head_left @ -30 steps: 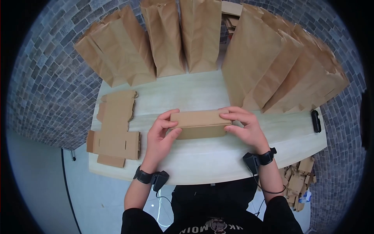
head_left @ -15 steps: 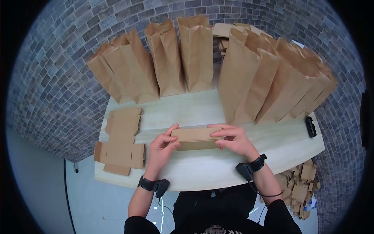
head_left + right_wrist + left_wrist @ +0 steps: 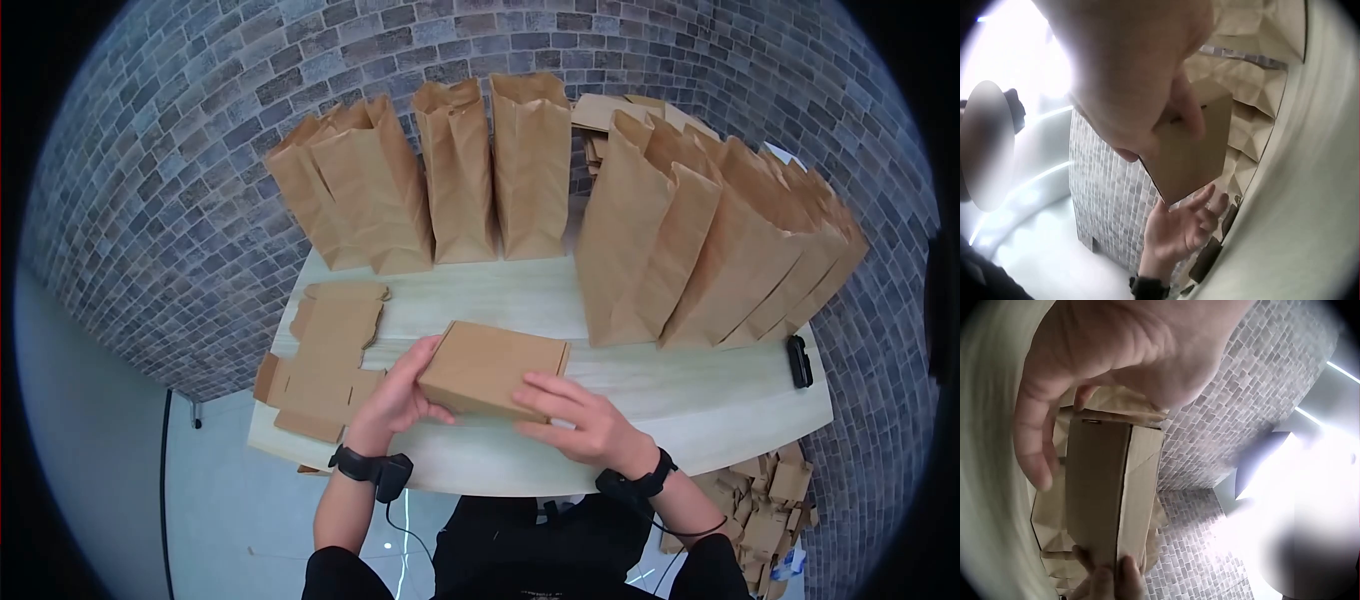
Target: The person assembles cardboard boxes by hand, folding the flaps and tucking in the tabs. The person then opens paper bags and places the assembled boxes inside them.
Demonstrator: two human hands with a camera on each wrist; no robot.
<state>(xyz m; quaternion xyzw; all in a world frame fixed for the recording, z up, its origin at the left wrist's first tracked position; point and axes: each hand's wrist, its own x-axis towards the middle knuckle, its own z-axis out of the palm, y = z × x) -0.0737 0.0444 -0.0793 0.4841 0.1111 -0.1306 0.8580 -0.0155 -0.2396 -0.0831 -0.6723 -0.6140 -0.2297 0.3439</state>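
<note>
A closed brown cardboard box (image 3: 495, 365) is held above the table, tilted, with its broad face up in the head view. My right hand (image 3: 585, 425) grips its near right corner, fingers on the top face and thumb lower down. Beside the left end, my left hand (image 3: 400, 390) has its palm turned toward the box and its fingers loosely spread. In the right wrist view the fingers of the left hand (image 3: 1175, 231) lie at the lower edge of the box (image 3: 1188, 156). The right hand also pinches the far end of the box (image 3: 1097, 487) in the left wrist view.
Flattened cardboard (image 3: 325, 350) lies on the table's left side. Several upright paper bags (image 3: 530, 180) line the back and the right (image 3: 640, 240). A black object (image 3: 798, 362) sits at the right edge. Cardboard pieces (image 3: 765, 515) are piled on the floor at the right.
The box has turned from its narrow side to its broad face and tilted. My left hand has loosened from its end; my right hand has moved lower along its right side. The head view has shifted.
</note>
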